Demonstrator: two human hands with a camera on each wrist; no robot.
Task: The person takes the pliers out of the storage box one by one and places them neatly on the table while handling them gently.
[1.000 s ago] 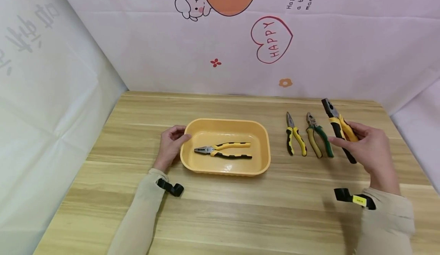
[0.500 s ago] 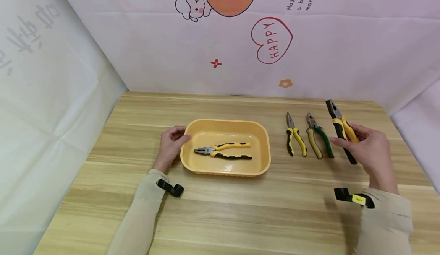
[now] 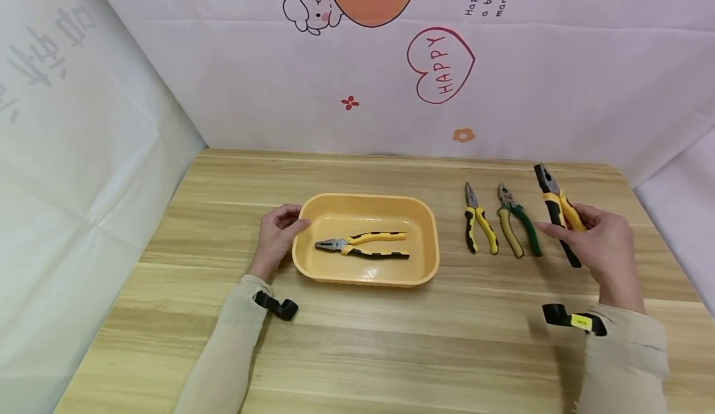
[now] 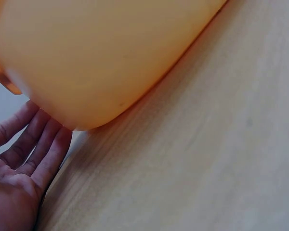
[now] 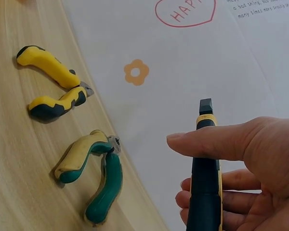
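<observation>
Head view: extends both forearms over the tabletop, well apart, in beige sleeves. Pinches the square-nosed pliers in the right hand, with thumb across the black handle and fingers curled in from the other side. Points their nose away from the body and slightly left. Cannot tell whether the lower handle end touches wood.

Grips the left end of the yellow tray in the left hand, hooking the thumb over the rim. In the tray, flat on the bottom: the yellow-handled pliers, nose to the left, handles parted.

Between tray and right hand, laid side by side without touching: the needle-nose pliers, then the green-handled pliers, both with handles parted toward the body.

Left wrist view: shows the fingers of the left hand close together, with tips against the tray's outer wall; partly hidden from above. Cannot tell how far under the tray.

Right wrist view: shows the square-nosed pliers nearly edge-on, with fingertips visible past the handle, plus more of the printed text, cut off in the head view. Only in the head view: the tray's contents.
</observation>
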